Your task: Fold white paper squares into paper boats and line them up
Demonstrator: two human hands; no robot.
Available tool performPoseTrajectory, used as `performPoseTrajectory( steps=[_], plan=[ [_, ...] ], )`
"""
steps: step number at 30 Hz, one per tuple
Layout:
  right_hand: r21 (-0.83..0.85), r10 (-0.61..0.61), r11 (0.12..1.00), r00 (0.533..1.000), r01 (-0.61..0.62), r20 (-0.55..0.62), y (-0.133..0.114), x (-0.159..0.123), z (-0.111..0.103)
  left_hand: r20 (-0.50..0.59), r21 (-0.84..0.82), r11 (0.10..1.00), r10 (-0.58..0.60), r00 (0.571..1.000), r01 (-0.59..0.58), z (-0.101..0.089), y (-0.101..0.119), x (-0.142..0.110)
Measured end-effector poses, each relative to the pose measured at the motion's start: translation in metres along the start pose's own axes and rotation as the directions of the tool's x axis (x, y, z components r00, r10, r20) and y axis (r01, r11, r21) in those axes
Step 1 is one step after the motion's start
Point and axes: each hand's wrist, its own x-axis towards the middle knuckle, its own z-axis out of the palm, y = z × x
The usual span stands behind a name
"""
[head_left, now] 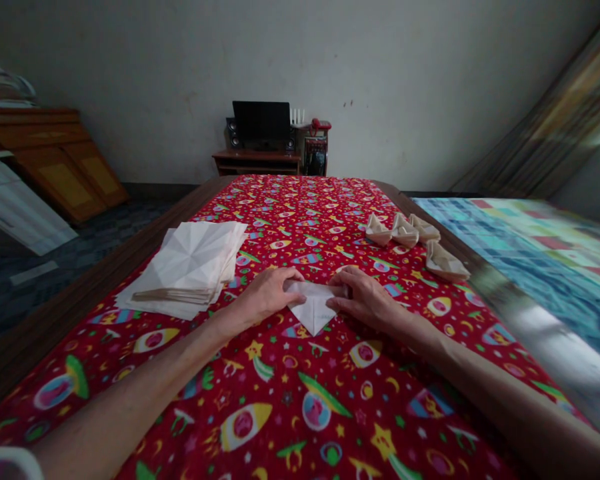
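A small folded sheet of white paper (313, 308) lies low over the red patterned cloth, its lower end coming to a point towards me and a crease running down its middle. My left hand (271, 291) pinches its left corner between thumb and fingers. On the opposite corner, my right hand (361, 295) is closed in the same way. A stack of creased white paper sheets (190, 253) rests on the cloth to the left. Several folded paper boats (404, 230) stand at the right, one of them nearer to me than the others.
The red cloth (325, 413) with rockets and stars covers a long table. Beyond its far end are a monitor (261, 121) on a desk and a red telephone (321, 125). A bed (545, 253) adjoins on the right; a wooden cabinet (75, 160) stands at the left.
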Motion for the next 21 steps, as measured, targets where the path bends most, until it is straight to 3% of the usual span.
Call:
performPoseTrajectory(
  steps=[4, 10, 16, 19, 21],
  plan=[
    [-0.022, 0.060, 0.998, 0.998, -0.060, 0.016, -0.001, 0.002, -0.001, 0.038, 0.005, 1.000, 0.012, 0.999, -0.012, -0.003, 0.000, 0.002],
    [0.023, 0.056, 0.998, 0.997, -0.057, 0.044, 0.001, 0.000, -0.001, 0.070, -0.024, 0.999, 0.032, 0.997, -0.030, -0.009, 0.004, 0.001],
    [0.006, -0.157, 0.987, 0.983, 0.159, -0.092, 0.003, -0.007, 0.005, 0.062, 0.012, 0.993, 0.112, 0.992, -0.113, -0.010, -0.004, -0.002],
    [-0.075, -0.226, 0.973, 0.965, 0.218, -0.132, 0.005, -0.009, 0.008, 0.005, 0.062, 0.972, 0.227, 0.974, -0.227, -0.009, -0.011, -0.006],
    [-0.162, -0.275, 0.953, 0.954, 0.255, -0.120, 0.005, -0.011, 0.007, -0.019, 0.107, 0.935, 0.342, 0.939, -0.338, -0.008, -0.015, -0.011]
  ],
)
